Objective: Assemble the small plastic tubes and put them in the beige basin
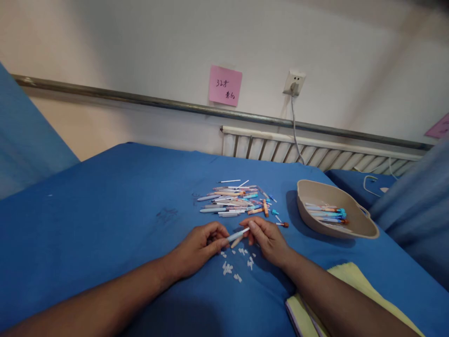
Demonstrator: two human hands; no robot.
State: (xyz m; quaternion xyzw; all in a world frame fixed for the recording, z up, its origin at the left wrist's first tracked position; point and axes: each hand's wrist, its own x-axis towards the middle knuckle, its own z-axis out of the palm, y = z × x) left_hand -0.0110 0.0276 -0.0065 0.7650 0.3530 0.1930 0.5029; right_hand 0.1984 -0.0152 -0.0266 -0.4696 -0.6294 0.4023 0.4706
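My left hand (pixel 200 246) and my right hand (pixel 267 237) rest on the blue cloth (pixel 105 224), fingers pinched together. Between them they hold a pale pen barrel (pixel 237 234), the left at one end, the right at the tip. A second pale piece (pixel 236 242) lies just under it; I cannot tell if a finger holds it. Several small white bits (pixel 231 266) lie scattered below my hands. Behind my hands sits a pile of pens and pen parts (pixel 235 200).
A beige oval basin (pixel 365 229) at the right holds several finished pens (pixel 326 213). A yellow cloth over a notebook (pixel 347 276) lies under my right forearm. A wall socket with a cable (pixel 293 83), a pink note (pixel 225 85) and a radiator (pixel 315 152) are behind.
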